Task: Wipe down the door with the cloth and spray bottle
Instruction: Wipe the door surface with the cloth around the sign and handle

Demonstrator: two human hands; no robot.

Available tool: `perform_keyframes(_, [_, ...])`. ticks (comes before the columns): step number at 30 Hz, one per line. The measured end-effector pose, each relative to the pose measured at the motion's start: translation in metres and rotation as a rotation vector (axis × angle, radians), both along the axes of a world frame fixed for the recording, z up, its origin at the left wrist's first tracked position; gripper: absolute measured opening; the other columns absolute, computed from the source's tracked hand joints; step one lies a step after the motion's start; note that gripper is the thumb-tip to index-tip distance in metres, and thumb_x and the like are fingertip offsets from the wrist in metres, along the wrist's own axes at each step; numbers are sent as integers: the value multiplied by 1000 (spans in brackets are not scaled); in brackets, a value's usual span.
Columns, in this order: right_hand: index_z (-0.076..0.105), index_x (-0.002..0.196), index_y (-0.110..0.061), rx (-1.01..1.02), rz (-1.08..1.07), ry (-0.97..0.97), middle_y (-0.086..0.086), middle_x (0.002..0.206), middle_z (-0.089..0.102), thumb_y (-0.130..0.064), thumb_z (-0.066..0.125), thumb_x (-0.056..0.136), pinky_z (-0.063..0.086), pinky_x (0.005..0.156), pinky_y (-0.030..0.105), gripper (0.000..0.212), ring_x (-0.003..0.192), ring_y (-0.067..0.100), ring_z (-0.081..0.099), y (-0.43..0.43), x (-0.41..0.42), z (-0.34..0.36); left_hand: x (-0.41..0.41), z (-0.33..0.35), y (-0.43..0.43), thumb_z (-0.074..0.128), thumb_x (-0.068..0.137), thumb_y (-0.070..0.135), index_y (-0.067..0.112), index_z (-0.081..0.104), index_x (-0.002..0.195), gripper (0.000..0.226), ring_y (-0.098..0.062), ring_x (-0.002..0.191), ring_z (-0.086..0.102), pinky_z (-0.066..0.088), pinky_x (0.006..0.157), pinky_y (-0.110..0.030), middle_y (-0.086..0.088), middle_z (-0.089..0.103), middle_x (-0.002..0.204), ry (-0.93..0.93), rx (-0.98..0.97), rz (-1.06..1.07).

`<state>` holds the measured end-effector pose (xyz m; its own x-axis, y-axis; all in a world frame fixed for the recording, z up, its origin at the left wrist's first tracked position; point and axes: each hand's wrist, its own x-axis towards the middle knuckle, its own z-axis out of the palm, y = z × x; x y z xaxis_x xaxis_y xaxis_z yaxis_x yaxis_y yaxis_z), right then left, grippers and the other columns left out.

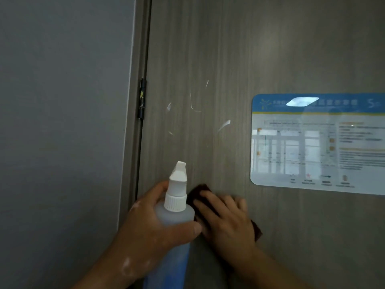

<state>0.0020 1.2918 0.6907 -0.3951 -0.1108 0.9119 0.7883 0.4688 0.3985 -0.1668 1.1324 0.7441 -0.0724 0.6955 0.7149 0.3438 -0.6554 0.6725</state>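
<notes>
Grips the bottle (175,215) upright in the curled left hand (150,224); presses the cloth (200,189) flat against the door (229,59) with the straight-fingered right hand (225,215), just beside the bottle.

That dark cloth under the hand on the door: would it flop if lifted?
Probably floppy: the cloth lies flat and thin under the right hand. Likely light, since that flat hand alone pins it to the door. Released, it would probably drop.

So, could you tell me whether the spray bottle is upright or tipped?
Upright: the left hand grips the spray bottle round its body, with its white nozzle at the top.
</notes>
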Motion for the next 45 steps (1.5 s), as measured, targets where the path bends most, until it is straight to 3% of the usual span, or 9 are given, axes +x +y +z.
perform_keyframes(6, [72, 122, -23, 47, -66, 337, -2, 133, 65, -39, 64, 94, 34, 81, 38, 33, 98, 21, 58, 9, -16, 109, 1, 13, 5, 79, 34, 51, 44, 62, 92, 60, -13, 71, 67, 53, 58, -20, 5, 71, 83, 50, 60, 110])
perform_keyframes(13, [65, 117, -21, 67, 118, 24, 4, 130, 64, -30, 59, 99, 38, 72, 37, 21, 80, 24, 60, 5, -13, -22, 13, 20, 6, 79, 40, 50, 31, 65, 88, 53, 0, 63, 65, 49, 55, -14, 12, 70, 73, 49, 62, 56])
perform_keyframes(16, [59, 108, -23, 87, 138, -69, 0, 120, 58, -29, 49, 104, 35, 70, 35, 12, 74, 23, 60, 3, -8, -11, 21, 26, 6, 79, 43, 49, 30, 64, 87, 51, 1, 65, 64, 49, 56, -13, 14, 69, 75, 78, 80, 19])
perform_keyframes(19, [67, 120, -25, 77, 51, 77, -2, 132, 63, -33, 68, 94, 34, 74, 37, 26, 88, 20, 59, 9, -7, 48, 26, 36, 7, 77, 40, 50, 34, 64, 89, 53, 6, 69, 65, 46, 56, -7, 23, 69, 76, 85, 106, 0])
perform_keyframes(23, [70, 124, -23, 51, -31, 361, 0, 132, 63, -37, 63, 93, 30, 77, 36, 35, 95, 19, 53, 12, -16, 102, 27, 45, 10, 76, 35, 54, 38, 63, 94, 63, 5, 80, 66, 47, 58, -6, 27, 69, 88, 78, 75, -20])
perform_keyframes(27, [63, 129, -24, 16, 78, 275, 1, 135, 61, -32, 75, 88, 41, 76, 39, 43, 96, 21, 60, 14, -22, 42, 30, 44, 10, 77, 34, 52, 37, 64, 91, 60, 6, 83, 66, 47, 59, -4, 27, 70, 89, 57, 92, -41])
perform_keyframes(32, [60, 113, -24, 85, 175, 26, -2, 124, 58, -28, 69, 87, 41, 71, 38, 28, 81, 23, 67, 9, -11, -4, 32, 44, 12, 79, 39, 50, 36, 66, 89, 53, -5, 71, 68, 51, 57, -12, 12, 73, 83, 59, 107, -40])
perform_keyframes(39, [67, 129, -25, -48, -8, 375, -1, 135, 60, -37, 73, 89, 35, 79, 36, 42, 101, 20, 57, 8, -9, 93, 37, 55, 9, 78, 33, 52, 45, 65, 91, 59, 4, 86, 67, 50, 60, -7, 28, 69, 93, 61, 94, -94])
perform_keyframes(45, [61, 127, -24, 24, 115, 259, 2, 133, 66, -30, 68, 93, 38, 71, 37, 36, 92, 21, 63, 8, -10, 15, 36, 50, 14, 79, 32, 49, 38, 70, 89, 59, -6, 80, 71, 52, 61, -11, 15, 74, 88, 43, 76, -95])
